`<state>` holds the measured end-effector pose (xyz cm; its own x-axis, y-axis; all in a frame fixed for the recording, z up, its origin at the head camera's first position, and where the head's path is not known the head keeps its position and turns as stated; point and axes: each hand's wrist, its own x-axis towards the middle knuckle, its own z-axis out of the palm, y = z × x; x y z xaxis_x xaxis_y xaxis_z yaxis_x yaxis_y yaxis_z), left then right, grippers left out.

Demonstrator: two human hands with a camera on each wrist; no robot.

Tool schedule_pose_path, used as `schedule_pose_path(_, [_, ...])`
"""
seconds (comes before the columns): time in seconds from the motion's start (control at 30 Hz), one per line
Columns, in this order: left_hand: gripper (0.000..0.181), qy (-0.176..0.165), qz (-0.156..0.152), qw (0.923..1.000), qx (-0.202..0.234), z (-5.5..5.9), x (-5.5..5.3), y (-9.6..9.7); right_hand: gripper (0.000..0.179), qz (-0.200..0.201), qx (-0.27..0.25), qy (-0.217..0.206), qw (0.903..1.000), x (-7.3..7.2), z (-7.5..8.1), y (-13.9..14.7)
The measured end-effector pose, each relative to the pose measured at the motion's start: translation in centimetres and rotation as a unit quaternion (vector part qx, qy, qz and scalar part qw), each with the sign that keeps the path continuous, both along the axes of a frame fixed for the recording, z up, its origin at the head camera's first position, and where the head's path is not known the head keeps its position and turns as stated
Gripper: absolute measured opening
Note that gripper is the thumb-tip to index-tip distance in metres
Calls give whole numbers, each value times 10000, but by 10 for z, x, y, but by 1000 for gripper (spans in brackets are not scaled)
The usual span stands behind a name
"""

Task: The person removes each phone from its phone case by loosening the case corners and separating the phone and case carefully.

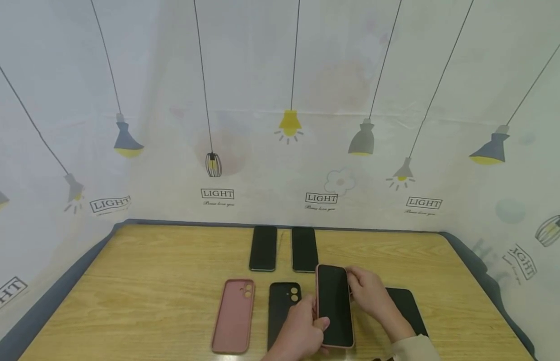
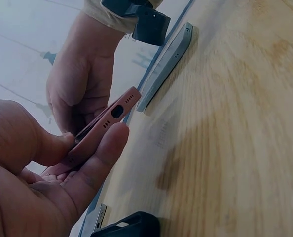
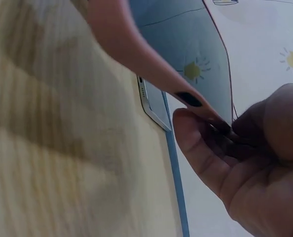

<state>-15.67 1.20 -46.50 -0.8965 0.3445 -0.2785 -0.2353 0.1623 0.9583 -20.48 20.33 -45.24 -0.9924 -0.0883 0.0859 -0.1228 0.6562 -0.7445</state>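
Note:
Both hands hold a black-screened phone sitting in a pink phone case, raised above the wooden table. My left hand grips the lower left part, thumb over the front edge and a finger along the underside. At the upper right side, my right hand pinches the edge. The case's bottom wall with its port opening faces the left wrist view. In the right wrist view, fingertips of the right hand press by a dark cutout in the pink rim, near the corner.
Left of the hands lie an empty pink case and a black case, partly covered by the left hand. Two dark phones lie farther back. Another dark slab-like device is partly behind the right forearm. A patterned curtain surrounds the table.

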Motion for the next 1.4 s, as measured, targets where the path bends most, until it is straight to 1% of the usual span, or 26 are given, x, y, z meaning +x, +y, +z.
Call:
schedule_pose_path(0.1, [16, -9, 1, 10000, 27, -1, 1, 1, 28, 155, 116, -72, 9998, -3, 2, 4])
schedule_pose_path(0.3, [17, -43, -29, 10000, -17, -1, 1, 2, 23, 674, 269, -151, 9972, -7, 4, 13])
schedule_pose_path(0.43, [20, -134, -89, 9998, -99, -1, 1, 4, 23, 978, 236, -362, 9943, -8, 4, 17])
schedule_pose_path(0.5, [20, -208, -138, 9996, -136, -2, 1, 4, 24, 1046, 192, -470, 9932, -9, 4, 19])
schedule_pose_path(0.6, [21, -262, -199, 9994, -91, -1, 0, 4, 24, 1124, 1, -600, 9919, -10, 4, 22])
schedule_pose_path(0.7, [20, -313, -249, 9992, 44, 1, 0, 2, 26, 1145, -239, -695, 9907, -9, 3, 23])
schedule_pose_path(0.73, [20, -312, -255, 9991, 121, 1, 0, 2, 26, 1134, -308, -702, 9906, -9, 3, 23])
schedule_pose_path(0.87, [16, -402, -303, 9985, 193, 3, 0, 0, 28, 979, -412, -706, 9918, -7, 3, 21])
schedule_pose_path(1.03, [16, -370, -145, 9985, 365, 5, 1, 0, 29, 854, -645, -785, 9912, -7, 4, 19])
schedule_pose_path(1.17, [17, -306, -66, 9989, 359, 6, 3, 0, 29, 949, -991, -985, 9856, -7, 4, 20])
schedule_pose_path(1.4, [17, -202, -128, 9993, 279, 0, 1, -1, 30, 1284, -1440, -1300, 9726, -8, 3, 25])
